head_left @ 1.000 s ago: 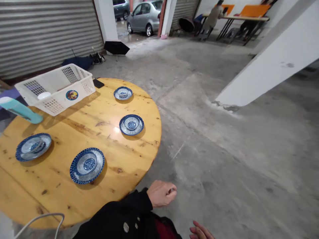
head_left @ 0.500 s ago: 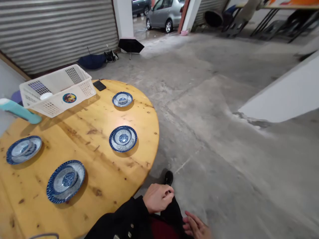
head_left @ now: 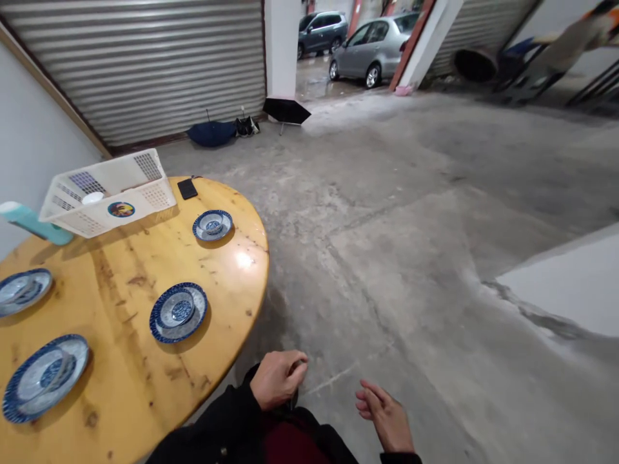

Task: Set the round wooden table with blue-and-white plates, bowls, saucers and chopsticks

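My left hand (head_left: 279, 379) is beside the table's near right edge, its fingers curled into a loose fist with nothing showing in it. My right hand (head_left: 385, 415) hangs over the floor to the right, empty, fingers half bent and slightly apart. Neither touches the round wooden table (head_left: 120, 386). Nearest to my left hand stands a blue-patterned plate with a glass-like bowl (head_left: 180, 312) on it. Similar sets are a far plate and bowl (head_left: 213, 225), a front-left plate and bowl (head_left: 46, 379) and a plate and bowl (head_left: 22, 291) at the left edge.
A white plastic basket (head_left: 138, 203) with a white item inside, a turquoise object (head_left: 36, 223) and a dark phone-like slab (head_left: 187, 189) are on the table. Open umbrellas (head_left: 287, 111) lie near the shutter. A white pillar (head_left: 575, 283) rises at right; a person (head_left: 565, 55) is far off.
My view has swung and moved, so the table and its plates lie farther left. My right hand has come farther into view. The plates and bowls keep their places on the table.
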